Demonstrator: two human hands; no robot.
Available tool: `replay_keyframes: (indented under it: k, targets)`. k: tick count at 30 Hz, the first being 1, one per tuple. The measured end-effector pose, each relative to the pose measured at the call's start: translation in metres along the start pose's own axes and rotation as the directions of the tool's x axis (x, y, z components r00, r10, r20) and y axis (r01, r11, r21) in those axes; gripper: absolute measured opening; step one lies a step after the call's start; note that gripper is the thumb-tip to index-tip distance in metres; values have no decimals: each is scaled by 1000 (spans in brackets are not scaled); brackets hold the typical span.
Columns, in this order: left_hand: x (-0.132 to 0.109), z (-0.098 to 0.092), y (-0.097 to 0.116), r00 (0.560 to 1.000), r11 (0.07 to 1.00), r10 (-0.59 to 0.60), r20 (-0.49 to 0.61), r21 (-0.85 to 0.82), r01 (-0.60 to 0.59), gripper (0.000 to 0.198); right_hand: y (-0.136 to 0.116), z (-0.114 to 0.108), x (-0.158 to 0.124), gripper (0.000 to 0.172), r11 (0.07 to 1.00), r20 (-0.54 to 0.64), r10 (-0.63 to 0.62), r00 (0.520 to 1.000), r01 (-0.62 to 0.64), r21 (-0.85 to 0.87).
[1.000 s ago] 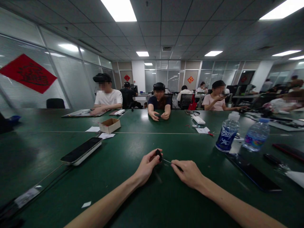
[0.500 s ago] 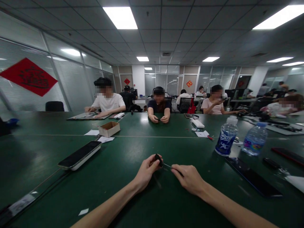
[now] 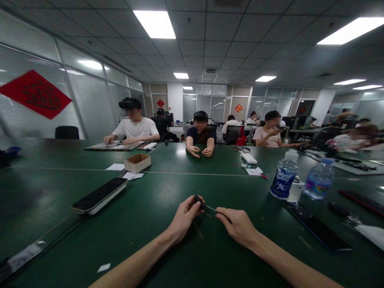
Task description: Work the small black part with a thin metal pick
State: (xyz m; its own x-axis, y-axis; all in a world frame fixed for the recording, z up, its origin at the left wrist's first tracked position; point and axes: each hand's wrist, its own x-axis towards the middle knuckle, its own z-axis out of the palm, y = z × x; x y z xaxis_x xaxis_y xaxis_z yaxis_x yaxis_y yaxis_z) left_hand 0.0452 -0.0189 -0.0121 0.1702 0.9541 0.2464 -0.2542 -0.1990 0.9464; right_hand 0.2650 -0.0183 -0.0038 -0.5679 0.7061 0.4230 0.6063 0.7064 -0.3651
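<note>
two hands at a bench [image 3: 162,192]: compared with a second ago, the small black piece [image 3: 198,200] slants more nearly along the thin tool [image 3: 211,209], the hands' spacing little altered, which suggests fine adjustment continues; the left hand [image 3: 187,214] has its grip closed, pinching the piece between thumb and fingers; the right hand [image 3: 238,226] has its grip closed around the tool, the piece lying apart from it, beyond the exposed shaft; tip contact cannot be told

The flat surface [image 3: 162,190] is showing dark green, the small oblong piece [image 3: 198,199] black, the rectangular cardboard box [image 3: 141,164] tan.
</note>
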Motion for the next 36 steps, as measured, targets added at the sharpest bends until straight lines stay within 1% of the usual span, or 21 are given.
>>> replay_keyframes:
  k: [6, 14, 20, 22, 24, 26, 30, 36]
  targets:
    - [1, -1, -2, 1000, 1000, -5, -1, -17, 5, 30, 1, 2, 0, 23, 1000, -25, -11, 1000, 12, 3]
    - [0, -1, -2, 999, 998, -33, -6, -48, 33, 32, -1, -2, -1, 24, 1000, -17, -15, 1000, 15, 5]
    - [0, -2, 1, 999, 998, -36, 19, -45, 37, 30, 0, 1, -1, 23, 1000, -30, -14, 999, 14, 4]
    - [-2, 0, 4, 997, 999, -42, 66, -7, 43, 29, 2, 2, 1, 24, 999, -77, 8, 997, -5, 39]
    - [-3, 1, 6, 990, 998, -58, 130, 48, 52, 28, 5, 2, 3, 26, 996, -152, 58, 987, -46, 78]
    - [-3, 1, 6, 985, 996, -68, 158, 70, 58, 27, 5, 1, 4, 27, 992, -196, 97, 976, -78, 99]
    - [-1, 0, 0, 994, 997, -70, 80, -14, 72, 28, 2, 1, 4, 24, 997, -122, 49, 991, -41, 70]
    - [2, -4, -6, 993, 980, -114, -10, -168, 111, 35, -2, 1, 3, 22, 999, -38, 2, 999, -1, 35]
